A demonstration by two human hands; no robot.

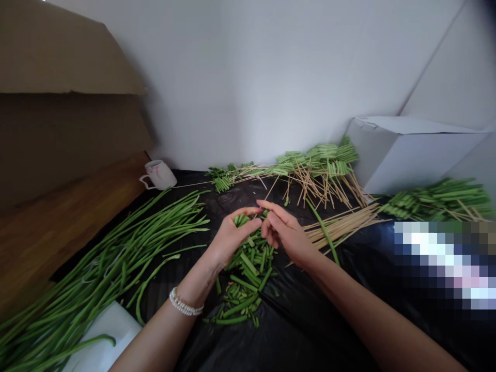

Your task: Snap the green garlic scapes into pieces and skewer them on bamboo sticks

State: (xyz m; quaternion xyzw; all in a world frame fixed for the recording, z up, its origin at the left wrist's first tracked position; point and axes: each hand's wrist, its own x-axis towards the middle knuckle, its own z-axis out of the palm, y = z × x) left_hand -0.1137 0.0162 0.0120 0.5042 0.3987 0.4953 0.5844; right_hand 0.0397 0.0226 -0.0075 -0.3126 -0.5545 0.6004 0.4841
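My left hand (235, 238), with a beaded bracelet (185, 304) at its wrist, is curled around a few cut long bean pieces (241, 220). Its fingertips meet those of my right hand (284, 232), whose thumb and fingers are bent in a pinch. A bit of green shows between the hands, but what the right fingers grip is too small to make out. Below both hands lies a loose pile of cut bean pieces (248, 281). Bamboo skewers (341, 225) lie right of my right hand, with one long bean (323, 230) across them.
Uncut long beans (127, 248) spread at left, partly over a white object (110, 330). A mug (158, 174) stands behind them, near a cardboard box (70, 98). Skewered bean pieces (318, 157) lie along the wall; more beans (442, 199) lie before a white box (418, 150). Black plastic sheeting (302, 330) covers the surface.
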